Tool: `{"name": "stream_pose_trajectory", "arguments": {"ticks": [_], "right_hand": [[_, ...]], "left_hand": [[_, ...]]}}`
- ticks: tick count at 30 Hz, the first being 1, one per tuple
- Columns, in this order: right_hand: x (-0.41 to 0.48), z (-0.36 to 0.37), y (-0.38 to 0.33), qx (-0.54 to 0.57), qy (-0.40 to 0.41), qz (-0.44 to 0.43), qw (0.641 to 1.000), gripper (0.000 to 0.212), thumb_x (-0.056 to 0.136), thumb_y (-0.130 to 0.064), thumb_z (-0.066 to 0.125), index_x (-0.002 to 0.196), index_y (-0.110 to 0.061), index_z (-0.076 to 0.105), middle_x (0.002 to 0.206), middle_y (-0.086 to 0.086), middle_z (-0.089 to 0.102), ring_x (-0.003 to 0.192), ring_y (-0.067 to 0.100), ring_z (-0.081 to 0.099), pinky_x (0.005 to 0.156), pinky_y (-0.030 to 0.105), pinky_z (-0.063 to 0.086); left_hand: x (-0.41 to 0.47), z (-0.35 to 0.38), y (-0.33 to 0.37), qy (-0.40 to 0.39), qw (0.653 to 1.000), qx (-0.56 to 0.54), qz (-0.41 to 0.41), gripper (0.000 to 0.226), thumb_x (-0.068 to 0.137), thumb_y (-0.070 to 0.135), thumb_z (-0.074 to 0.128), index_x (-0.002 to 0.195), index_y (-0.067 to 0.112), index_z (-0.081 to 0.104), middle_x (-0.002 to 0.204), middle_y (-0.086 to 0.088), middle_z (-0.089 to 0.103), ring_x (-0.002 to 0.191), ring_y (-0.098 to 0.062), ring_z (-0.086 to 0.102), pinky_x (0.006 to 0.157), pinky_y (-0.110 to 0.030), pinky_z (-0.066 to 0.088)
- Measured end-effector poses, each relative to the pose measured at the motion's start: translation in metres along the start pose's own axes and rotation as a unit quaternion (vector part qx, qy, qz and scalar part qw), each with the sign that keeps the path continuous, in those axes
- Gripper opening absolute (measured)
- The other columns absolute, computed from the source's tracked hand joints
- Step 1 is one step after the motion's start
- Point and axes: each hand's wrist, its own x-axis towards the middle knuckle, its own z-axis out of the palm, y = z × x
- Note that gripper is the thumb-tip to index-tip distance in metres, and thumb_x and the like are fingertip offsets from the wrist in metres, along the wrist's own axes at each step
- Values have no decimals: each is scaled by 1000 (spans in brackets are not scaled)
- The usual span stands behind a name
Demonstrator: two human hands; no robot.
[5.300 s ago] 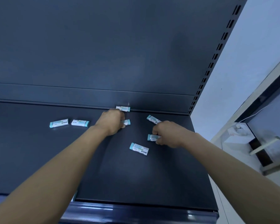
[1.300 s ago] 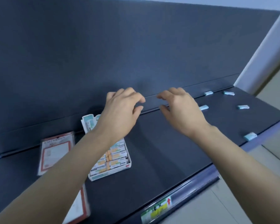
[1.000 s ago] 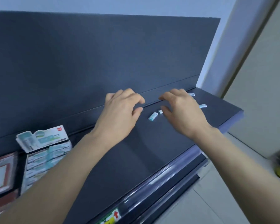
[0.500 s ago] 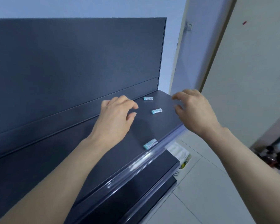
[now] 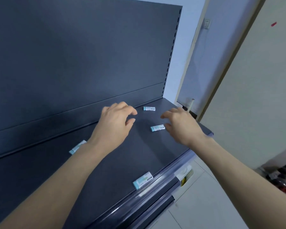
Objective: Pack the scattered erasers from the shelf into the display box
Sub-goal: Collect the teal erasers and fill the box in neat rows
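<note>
Several teal-and-white erasers lie on the dark shelf point(image 5: 147, 154). One eraser point(image 5: 149, 108) sits near the back wall, another eraser point(image 5: 157, 128) lies between my hands, a third eraser point(image 5: 143, 180) rests at the front lip, and one more eraser point(image 5: 77, 147) shows partly behind my left forearm. My left hand point(image 5: 116, 123) hovers over the shelf with loosely curled fingers, holding nothing. My right hand point(image 5: 182, 124) hovers just right of the middle eraser, fingers spread and empty. The display box is out of view.
The shelf's dark back panel point(image 5: 73, 63) rises behind the hands. A clear price rail point(image 5: 155, 184) runs along the front edge. The shelf ends at the right, beside a pale wall and door frame point(image 5: 221, 80). Tiled floor point(image 5: 196, 204) lies below.
The view has swung right along the shelf, leaving the display box out of frame. Both empty hands have moved to the right end, and my right hand has come close to the middle eraser.
</note>
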Motion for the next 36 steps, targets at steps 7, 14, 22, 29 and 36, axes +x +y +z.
{"name": "stream_pose_trajectory", "arguments": {"ticks": [7,14,22,29,36], "right_hand": [[61,49,20,-29,-117,-39,992,37,90,-8,52,126,-17,54,125,5,58,115,29,48,93,36,42],[90,72,36,-24,-202,-87,975,30,89,-16,59,119,-15,57,122,8,57,114,30,53,80,30,43],[114,75,45,1,-212,-178,961,21,88,-16,57,109,-12,59,115,10,61,103,32,59,73,30,40],[138,48,26,63,-115,-266,955,14,89,-20,53,101,-13,56,106,8,62,95,32,58,69,32,40],[140,35,-2,99,-81,-337,933,15,90,-21,55,102,-14,57,105,6,60,95,31,58,78,38,47]], "left_hand": [[27,26,-24,-26,998,22,-53,18,91,16,55,107,17,63,106,2,61,98,-21,53,95,-36,35],[38,44,-35,-12,991,52,-121,17,89,16,58,104,16,65,106,1,62,100,-22,55,95,-38,35],[19,51,-59,-3,959,89,-270,16,82,5,63,97,10,66,97,-7,64,93,-29,60,88,-44,45],[-7,49,-70,7,925,125,-359,19,85,6,57,102,11,63,103,-6,62,98,-28,58,90,-39,42],[-6,58,-75,-114,898,190,-381,34,89,19,54,123,18,53,121,-4,53,117,-26,47,93,-37,31]]}}
